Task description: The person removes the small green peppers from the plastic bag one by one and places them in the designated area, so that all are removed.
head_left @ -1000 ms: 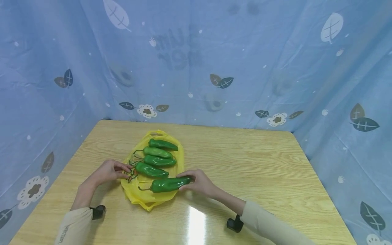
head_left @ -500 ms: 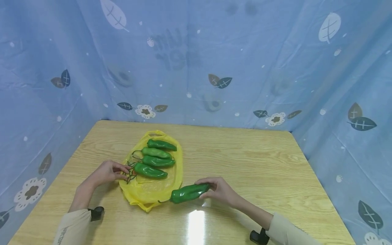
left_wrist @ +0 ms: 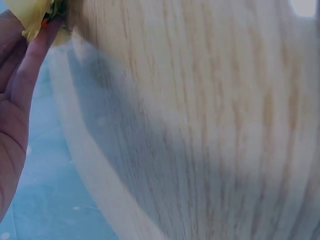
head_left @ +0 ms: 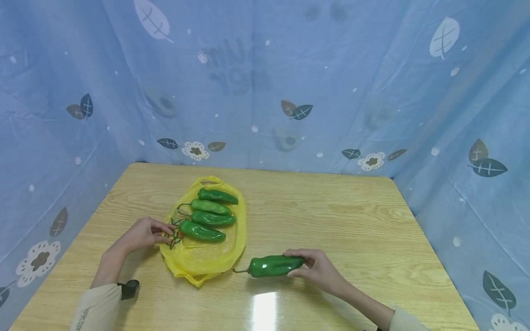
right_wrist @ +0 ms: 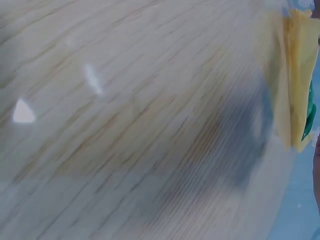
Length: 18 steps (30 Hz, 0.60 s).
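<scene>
A long green pepper (head_left: 271, 266) is gripped at its blunt end by my right hand (head_left: 319, 270), low over the table right of the yellow plastic bag (head_left: 198, 265). Its thin stem points left, near the bag's edge. Several more green peppers lie in a row on the bag, the nearest pepper (head_left: 203, 231) with its stem toward my left hand (head_left: 142, 235). That hand pinches the bag's left rim beside dark green stems and a small orange-red bit. In the left wrist view, yellow plastic (left_wrist: 31, 14) shows at the fingertips.
The light wooden table (head_left: 331, 211) reaches back to a blue patterned curtain (head_left: 256, 92), which also hangs at both sides. A bright light reflection (head_left: 264, 310) lies on the table near the front. A black wrist camera (head_left: 130, 288) sits by the left sleeve.
My right hand has drawn the pepper rightward and slightly nearer, from over the bag to over bare table. The left hand stays at the bag's left rim.
</scene>
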Each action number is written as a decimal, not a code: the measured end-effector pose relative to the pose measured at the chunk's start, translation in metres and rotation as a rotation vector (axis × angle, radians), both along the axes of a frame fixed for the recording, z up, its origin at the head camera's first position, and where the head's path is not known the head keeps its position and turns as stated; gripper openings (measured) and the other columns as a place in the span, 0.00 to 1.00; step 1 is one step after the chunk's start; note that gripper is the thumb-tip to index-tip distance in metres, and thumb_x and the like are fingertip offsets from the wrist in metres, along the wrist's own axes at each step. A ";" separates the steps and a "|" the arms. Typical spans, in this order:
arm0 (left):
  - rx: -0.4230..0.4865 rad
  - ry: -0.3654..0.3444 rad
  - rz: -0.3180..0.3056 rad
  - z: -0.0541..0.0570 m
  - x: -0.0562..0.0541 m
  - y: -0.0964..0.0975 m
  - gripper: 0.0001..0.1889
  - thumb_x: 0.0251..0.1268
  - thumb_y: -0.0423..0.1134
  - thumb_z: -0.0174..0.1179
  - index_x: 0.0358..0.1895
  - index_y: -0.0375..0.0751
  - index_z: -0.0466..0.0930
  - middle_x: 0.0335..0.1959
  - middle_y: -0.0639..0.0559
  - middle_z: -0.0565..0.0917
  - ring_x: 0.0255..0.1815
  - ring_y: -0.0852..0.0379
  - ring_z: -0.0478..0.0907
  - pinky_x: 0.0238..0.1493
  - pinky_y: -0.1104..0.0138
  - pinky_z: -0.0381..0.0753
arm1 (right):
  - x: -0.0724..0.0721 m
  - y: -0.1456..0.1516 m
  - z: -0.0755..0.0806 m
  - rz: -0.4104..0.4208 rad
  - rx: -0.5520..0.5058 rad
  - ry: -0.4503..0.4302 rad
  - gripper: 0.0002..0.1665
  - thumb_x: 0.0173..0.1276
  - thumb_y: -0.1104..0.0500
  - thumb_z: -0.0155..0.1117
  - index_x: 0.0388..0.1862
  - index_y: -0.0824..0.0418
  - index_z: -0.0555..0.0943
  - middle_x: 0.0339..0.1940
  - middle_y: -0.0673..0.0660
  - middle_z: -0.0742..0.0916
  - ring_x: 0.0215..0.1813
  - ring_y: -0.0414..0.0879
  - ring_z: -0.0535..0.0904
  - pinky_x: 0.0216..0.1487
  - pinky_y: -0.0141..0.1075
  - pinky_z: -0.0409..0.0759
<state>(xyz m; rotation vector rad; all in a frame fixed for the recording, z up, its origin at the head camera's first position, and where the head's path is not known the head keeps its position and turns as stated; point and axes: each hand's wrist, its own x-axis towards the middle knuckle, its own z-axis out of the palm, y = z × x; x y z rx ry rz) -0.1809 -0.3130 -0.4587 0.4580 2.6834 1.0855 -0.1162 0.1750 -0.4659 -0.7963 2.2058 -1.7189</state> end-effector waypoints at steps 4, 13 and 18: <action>-0.006 -0.001 -0.002 -0.001 -0.001 -0.001 0.08 0.51 0.32 0.71 0.36 0.37 0.88 0.49 0.38 0.84 0.47 0.43 0.83 0.44 0.65 0.83 | -0.002 0.008 -0.001 -0.025 0.023 0.025 0.27 0.55 0.64 0.72 0.55 0.71 0.79 0.54 0.66 0.83 0.59 0.52 0.78 0.59 0.35 0.75; 0.024 -0.029 0.004 -0.002 0.001 0.000 0.08 0.51 0.31 0.71 0.37 0.36 0.88 0.50 0.37 0.83 0.49 0.41 0.81 0.45 0.66 0.83 | -0.012 0.019 0.001 -0.052 0.069 0.036 0.27 0.57 0.62 0.72 0.55 0.71 0.79 0.54 0.67 0.83 0.57 0.51 0.79 0.58 0.36 0.76; 0.003 -0.026 -0.005 0.000 -0.002 0.000 0.08 0.52 0.31 0.71 0.37 0.37 0.88 0.50 0.37 0.83 0.48 0.42 0.82 0.44 0.65 0.83 | -0.020 0.024 0.003 -0.083 0.070 0.026 0.26 0.56 0.64 0.72 0.54 0.70 0.80 0.54 0.67 0.83 0.55 0.45 0.81 0.55 0.32 0.78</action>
